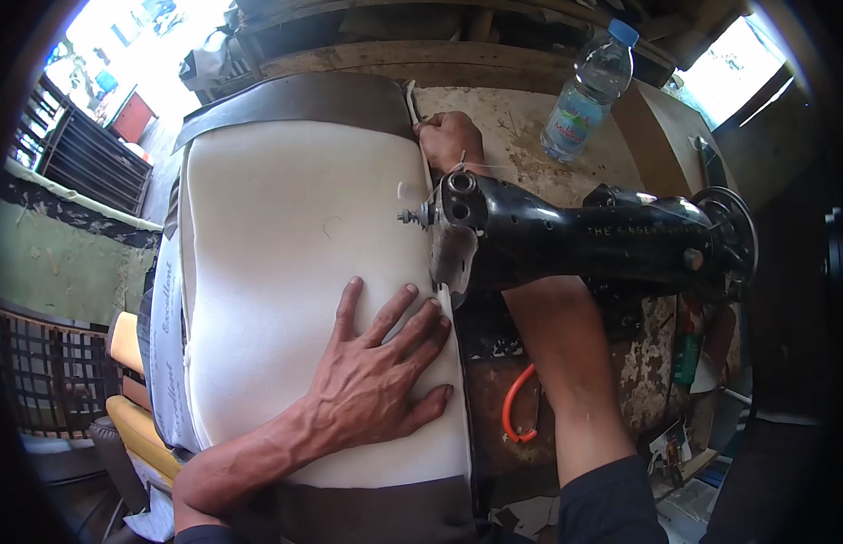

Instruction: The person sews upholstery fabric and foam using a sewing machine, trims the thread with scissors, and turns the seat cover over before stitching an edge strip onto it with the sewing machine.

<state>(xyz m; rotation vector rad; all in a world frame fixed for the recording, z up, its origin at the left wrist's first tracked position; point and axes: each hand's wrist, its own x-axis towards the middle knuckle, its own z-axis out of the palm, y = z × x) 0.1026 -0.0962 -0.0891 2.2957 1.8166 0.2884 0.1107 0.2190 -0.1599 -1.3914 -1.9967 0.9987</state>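
lying on the worn pale surface [517, 102], edge at the black metal sewing machine [566, 238], the white padded panel [276, 208] looked light and squashy, best held by its seam. the left hand [363, 385] spread its fingers flat on it; the right hand [453, 139] had fingers curled, pinching its far edge.

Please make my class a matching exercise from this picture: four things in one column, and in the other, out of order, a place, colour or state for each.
Column one
1. Bottle
2. Sewing machine
3. Left hand
4. Right hand

Column two
A. Spread on the white pad
B. Curled at the pad's edge
C. Topped with a blue cap
D. Black, with a wheel at one end

Right pairs: 1-C, 2-D, 3-A, 4-B
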